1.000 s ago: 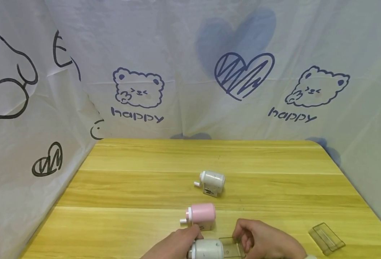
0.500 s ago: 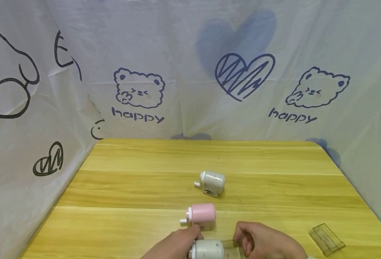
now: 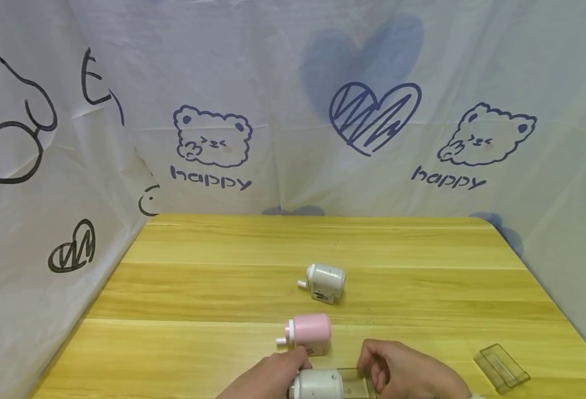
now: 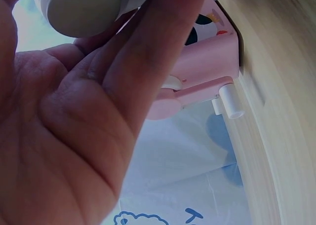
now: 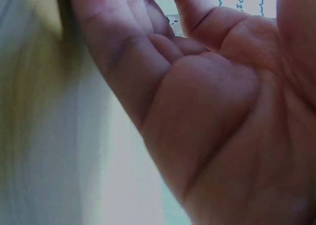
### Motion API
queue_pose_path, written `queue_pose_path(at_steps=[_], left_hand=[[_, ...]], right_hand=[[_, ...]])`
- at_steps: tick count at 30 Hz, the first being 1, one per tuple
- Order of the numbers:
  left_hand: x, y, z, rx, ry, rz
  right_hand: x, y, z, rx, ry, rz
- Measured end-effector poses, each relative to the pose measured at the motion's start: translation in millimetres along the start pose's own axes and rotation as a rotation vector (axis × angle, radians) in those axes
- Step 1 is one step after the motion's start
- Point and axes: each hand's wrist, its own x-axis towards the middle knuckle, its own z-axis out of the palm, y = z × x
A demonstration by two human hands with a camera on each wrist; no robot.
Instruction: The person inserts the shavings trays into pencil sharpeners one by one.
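At the near edge of the head view, my left hand [image 3: 270, 377] holds a white hand-crank pencil sharpener [image 3: 319, 383] by its crank end. A see-through smoky drawer [image 3: 356, 382] sticks out from the sharpener's right side. Curled fingers of my right hand [image 3: 407, 368] pinch that drawer's outer end. Just beyond the left fingers stands a pink pencil sharpener [image 3: 312, 330] with a white crank handle. It shows up close in the left wrist view, beside the fingers. In the right wrist view, my own palm and fingers [image 5: 118, 57] hide most of the drawer.
A second white pencil sharpener [image 3: 328, 281] stands farther back on the wooden table [image 3: 198, 288]. Another smoky see-through drawer [image 3: 502, 367] lies on the right, beyond my right hand. White printed cloth [image 3: 283, 100] hangs behind the table and along its sides.
My right hand and the drawer end have shifted very slightly downward from a second ago. My left hand and the standing sharpeners look the same.
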Motion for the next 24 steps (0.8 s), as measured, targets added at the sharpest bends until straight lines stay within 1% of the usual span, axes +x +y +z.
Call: queue_pose_path(at_steps=[4,7,12,18,24], left_hand=[[-0.4,1.2,0.4,-0.027,0.003,-0.022],[-0.1,1.2,0.9,-0.035,0.003,-0.030],[0.8,-0.5,1.9,0.005,0.006,-0.010],[0.5,-0.4,0.8,0.011,0.001,-0.004],[0.7,-0.3,0.8,0.000,-0.002,-0.012]], right_hand=[[0.0,0.5,-0.3,-0.028,0.013,-0.034],[0.2,0.7,-0.8,-0.035,0.008,-0.040],[-0.1,0.2,-1.0,-0.063,0.011,-0.040],[1.4,-2.3,1.9,-0.084,0.017,-0.028],[5.1,-3.6,4.7,-0.051,-0.004,-0.014]])
